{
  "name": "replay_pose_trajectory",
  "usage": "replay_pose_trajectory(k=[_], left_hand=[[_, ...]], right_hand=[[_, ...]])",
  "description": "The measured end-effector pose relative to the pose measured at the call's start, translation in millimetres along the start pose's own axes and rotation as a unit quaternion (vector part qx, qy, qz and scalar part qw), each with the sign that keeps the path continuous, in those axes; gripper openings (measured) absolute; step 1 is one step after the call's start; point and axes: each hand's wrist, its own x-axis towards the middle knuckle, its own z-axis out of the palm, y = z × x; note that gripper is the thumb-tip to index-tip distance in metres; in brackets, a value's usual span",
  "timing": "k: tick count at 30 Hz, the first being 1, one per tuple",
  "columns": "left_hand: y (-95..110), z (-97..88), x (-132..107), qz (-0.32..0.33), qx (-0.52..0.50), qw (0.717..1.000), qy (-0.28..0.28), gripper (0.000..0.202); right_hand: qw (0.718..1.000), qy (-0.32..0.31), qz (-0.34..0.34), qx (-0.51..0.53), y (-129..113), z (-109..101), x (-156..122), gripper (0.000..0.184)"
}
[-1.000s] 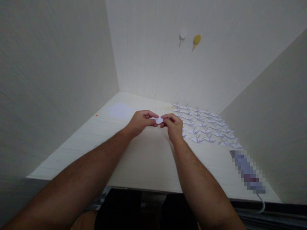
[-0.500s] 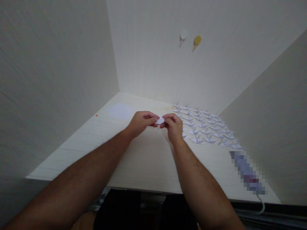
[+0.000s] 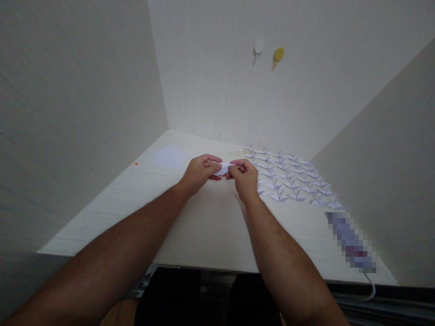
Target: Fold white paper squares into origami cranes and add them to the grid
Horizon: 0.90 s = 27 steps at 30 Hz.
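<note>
Between my hands, above the middle of the desk, is a small folded piece of white paper (image 3: 223,170). My left hand (image 3: 203,171) pinches its left end between thumb and fingers. At the right end, the thumb and fingertips of my right hand (image 3: 245,175) grip it too. Fingers cover part of the paper, so its full shape is hidden. Just right of my right hand stand several rows of folded white paper cranes (image 3: 288,176).
A white paper stack or sheet (image 3: 169,156) lies at the back left of the desk (image 3: 204,226), near a tiny orange bit (image 3: 136,163). A blurred-out object (image 3: 351,244) with a cable sits at the right edge. White (image 3: 258,46) and yellow hooks (image 3: 278,55) are on the wall.
The paper has turned slightly between my fingers, and more of its white face shows. My left fingers have spread a little, while both hands stay in nearly the same place.
</note>
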Motion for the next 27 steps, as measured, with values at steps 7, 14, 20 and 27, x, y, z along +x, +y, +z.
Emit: replay_pose_trajectory(k=[7,14,20,27], left_hand=[[-4.1,-2.0,2.8,-0.004,-0.013,1.000,0.010,0.032],[-1.6,1.6,0.5,0.038,0.012,0.998,0.042,0.039],[-5.1,4.6,0.1,0.044,0.032,0.998,0.037,0.037],[-6.5,4.5,0.4,0.029,0.021,0.999,0.034,0.032]], right_hand=[[1.000,0.002,0.005,0.011,-1.9,-1.0,0.1,0.016],[0.998,-0.026,0.039,0.046,-2.8,-2.0,-0.2,0.026],[1.000,-0.019,0.014,-0.010,1.6,-1.5,-0.3,0.023],[0.999,-0.031,0.010,0.007,1.5,-3.4,-0.2,0.020]])
